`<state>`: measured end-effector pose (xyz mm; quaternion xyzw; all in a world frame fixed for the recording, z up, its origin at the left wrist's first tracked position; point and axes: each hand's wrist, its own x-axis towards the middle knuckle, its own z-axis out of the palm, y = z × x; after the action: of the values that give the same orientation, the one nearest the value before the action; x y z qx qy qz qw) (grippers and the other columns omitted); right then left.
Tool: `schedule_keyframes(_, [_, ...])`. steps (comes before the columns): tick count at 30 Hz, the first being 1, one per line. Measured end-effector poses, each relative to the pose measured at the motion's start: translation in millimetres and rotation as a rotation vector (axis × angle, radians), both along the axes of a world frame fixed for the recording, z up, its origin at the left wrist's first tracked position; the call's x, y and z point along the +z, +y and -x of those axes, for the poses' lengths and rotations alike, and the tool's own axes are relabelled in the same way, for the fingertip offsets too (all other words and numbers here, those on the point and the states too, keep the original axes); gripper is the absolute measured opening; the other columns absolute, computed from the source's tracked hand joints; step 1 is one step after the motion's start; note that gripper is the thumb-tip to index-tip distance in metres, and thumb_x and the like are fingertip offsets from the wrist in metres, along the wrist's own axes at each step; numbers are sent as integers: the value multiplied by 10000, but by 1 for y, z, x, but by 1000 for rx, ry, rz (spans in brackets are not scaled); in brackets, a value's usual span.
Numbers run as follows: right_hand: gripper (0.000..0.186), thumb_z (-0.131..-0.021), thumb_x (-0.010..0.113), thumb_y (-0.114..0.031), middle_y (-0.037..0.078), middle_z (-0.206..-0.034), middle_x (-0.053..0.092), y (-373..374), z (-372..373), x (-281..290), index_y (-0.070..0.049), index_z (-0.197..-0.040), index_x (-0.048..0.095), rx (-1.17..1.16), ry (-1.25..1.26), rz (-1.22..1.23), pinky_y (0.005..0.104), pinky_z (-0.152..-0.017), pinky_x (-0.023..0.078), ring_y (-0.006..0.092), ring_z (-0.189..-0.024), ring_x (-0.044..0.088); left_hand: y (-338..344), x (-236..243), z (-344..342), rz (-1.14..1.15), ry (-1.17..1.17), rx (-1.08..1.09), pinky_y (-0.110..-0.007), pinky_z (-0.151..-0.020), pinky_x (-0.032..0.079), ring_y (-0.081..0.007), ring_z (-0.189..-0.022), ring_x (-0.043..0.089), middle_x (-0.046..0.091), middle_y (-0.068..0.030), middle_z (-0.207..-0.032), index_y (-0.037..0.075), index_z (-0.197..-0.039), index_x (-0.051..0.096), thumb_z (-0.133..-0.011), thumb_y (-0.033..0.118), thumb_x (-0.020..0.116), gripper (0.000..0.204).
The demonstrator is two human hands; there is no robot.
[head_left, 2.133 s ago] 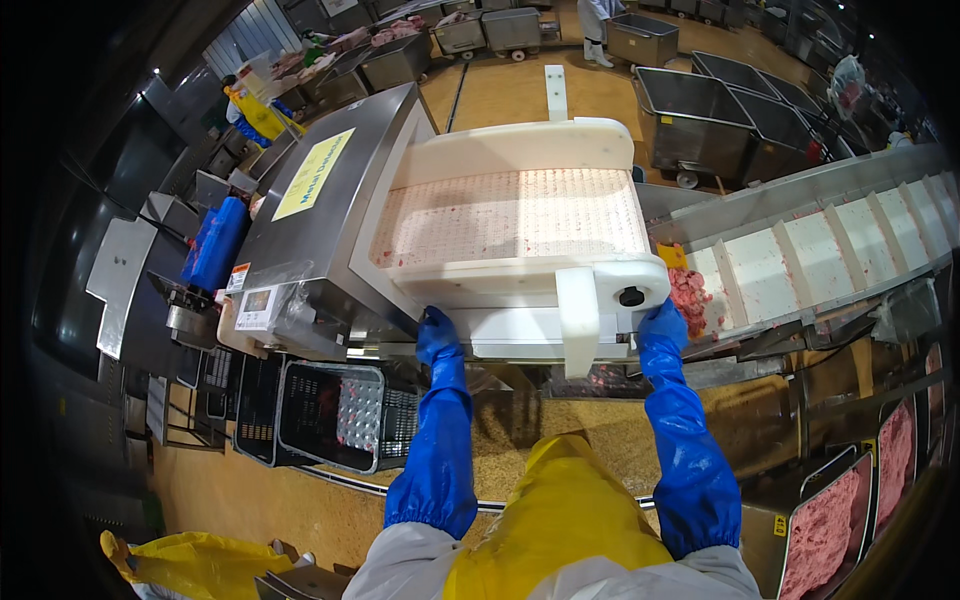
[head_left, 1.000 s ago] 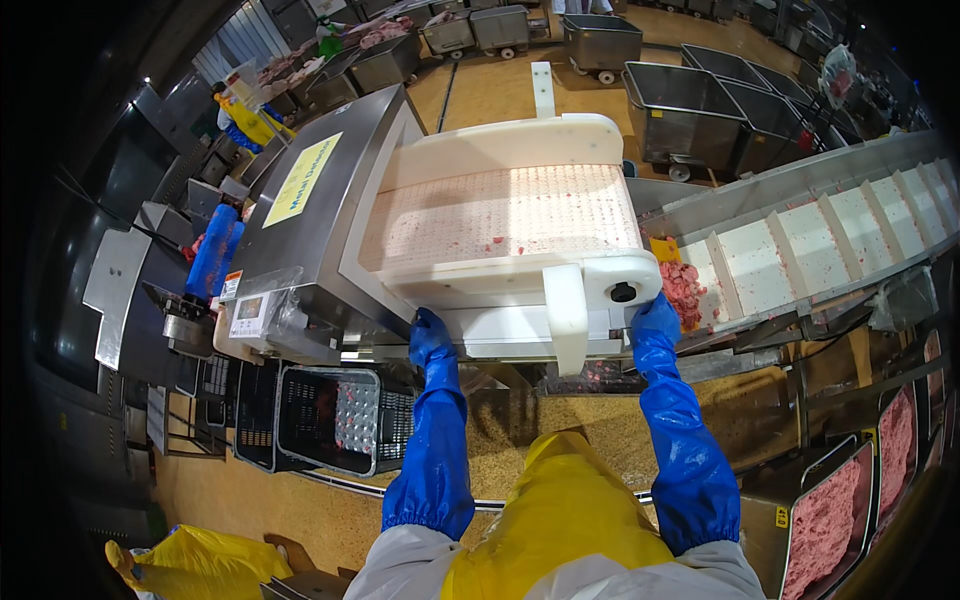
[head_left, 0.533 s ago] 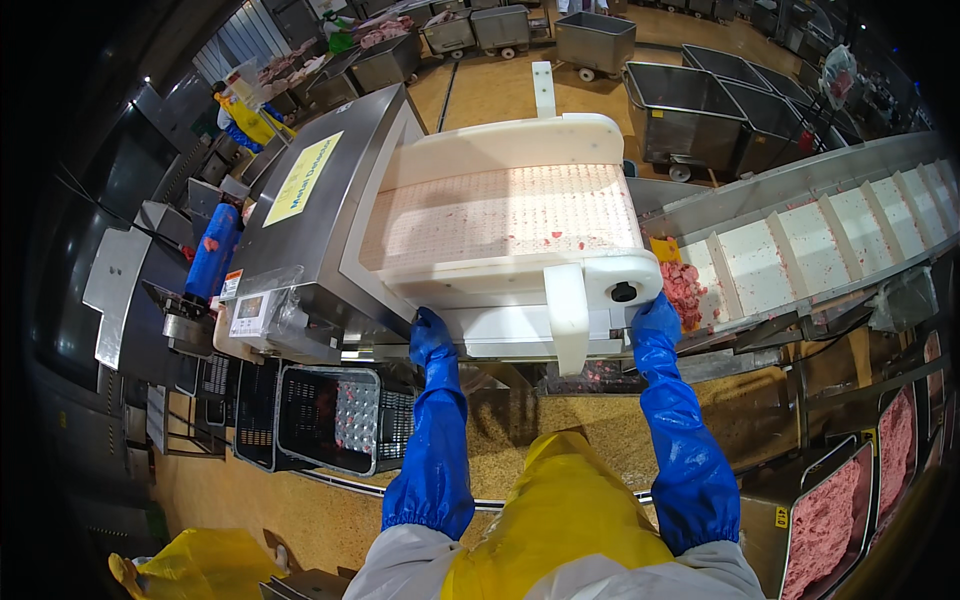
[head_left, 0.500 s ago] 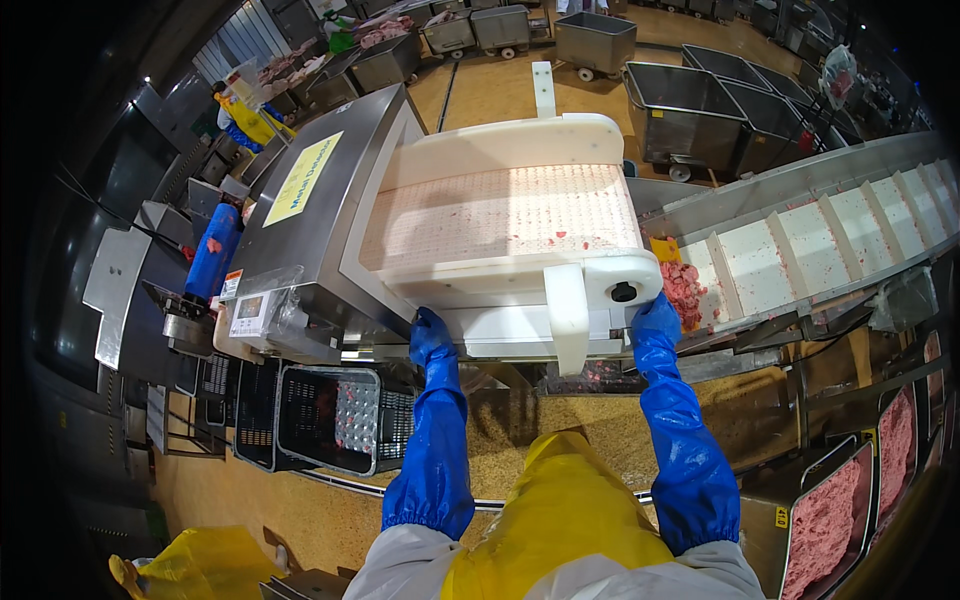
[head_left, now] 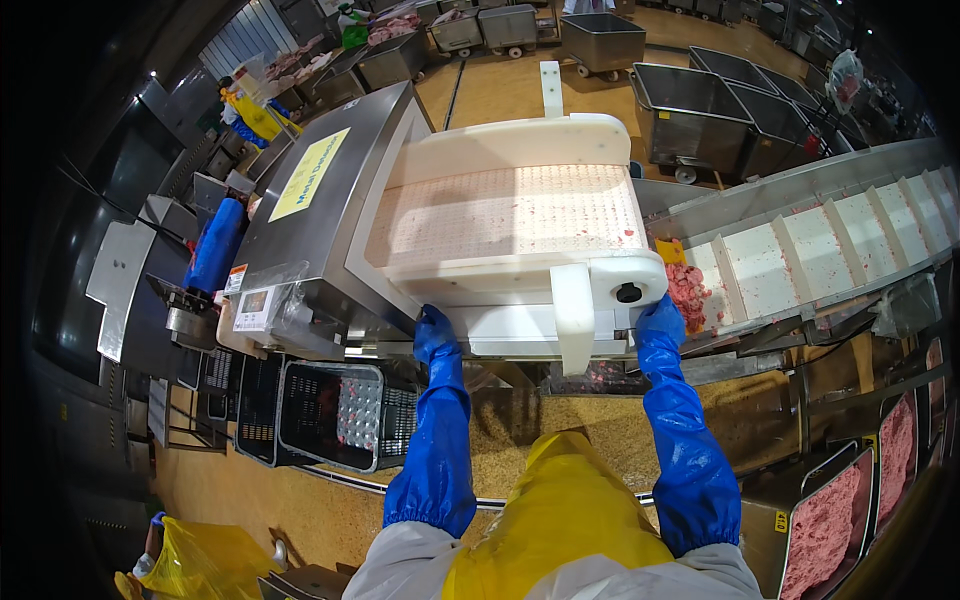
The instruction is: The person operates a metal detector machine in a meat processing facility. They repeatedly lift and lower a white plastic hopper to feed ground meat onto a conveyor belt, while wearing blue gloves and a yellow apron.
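Note:
A conveyor with a pale textured belt (head_left: 515,210) and thick white side walls stands in front of me. Small red meat scraps dot its right end. My left hand (head_left: 434,335), in a blue glove, is closed on the near lower edge of the conveyor frame (head_left: 500,328), beside the steel metal detector housing (head_left: 325,225). At the frame's right end, below a round black knob (head_left: 628,292), my right hand (head_left: 660,325) grips the corner. The fingertips of both hands are partly hidden. Just right of that hand lies a heap of red meat pieces (head_left: 687,290) beside a yellow piece (head_left: 669,252).
A cleated white incline conveyor (head_left: 820,245) rises to the right. Black crates (head_left: 332,415) stand below left. Steel bins of ground meat (head_left: 825,520) are at lower right, with more steel tubs (head_left: 690,115) behind. A person in a yellow apron (head_left: 205,560) is at lower left.
Red scraps on the belt have shifted right, and a pink piece is gone from the blue roller. My hands keep their hold. The person at lower left has moved.

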<state>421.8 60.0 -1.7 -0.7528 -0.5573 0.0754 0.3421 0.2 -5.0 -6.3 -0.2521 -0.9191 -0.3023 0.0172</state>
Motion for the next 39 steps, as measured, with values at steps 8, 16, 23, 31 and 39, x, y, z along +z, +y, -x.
schedule_keyframes(8, [207,-890,597,-184,199,-958,726,3,-3,-6,-95,-1045,701,-5,-24,5,535,-781,546,421,-900,693,1,16,-4,113,-123,-11,-520,-823,565,-440,-947,710,751,-173,-1015,126,-1080,771,-1012,617,316,673])
schedule_keyframes(16, [208,-894,606,-190,201,-955,726,3,-4,-8,-107,-1056,705,2,-5,-19,533,-775,547,421,-895,695,0,18,-5,94,-151,0,-522,-829,563,-443,-958,708,746,-190,-1021,114,-1094,766,-1001,620,333,672])
schedule_keyframes(23, [211,-892,607,-195,203,-960,726,0,-2,-4,-115,-1061,706,2,9,-26,538,-769,546,424,-897,693,-1,15,-4,72,-124,-10,-524,-794,569,-447,-917,713,746,-195,-981,110,-1059,774,-999,618,344,668])
schedule_keyframes(31, [219,-904,598,-212,194,-961,725,2,-5,-9,-119,-1076,698,-5,-3,11,541,-777,547,428,-906,690,1,7,-6,19,-59,1,-535,-753,564,-444,-847,715,744,-191,-897,89,-937,776,-1006,638,323,715])
schedule_keyframes(39, [212,-912,595,-208,194,-981,723,-3,0,3,-113,-1073,695,-10,-5,-3,533,-787,550,425,-928,688,1,3,-2,21,-58,-2,-532,-756,566,-441,-853,716,747,-187,-903,87,-943,775,-1008,634,326,711])
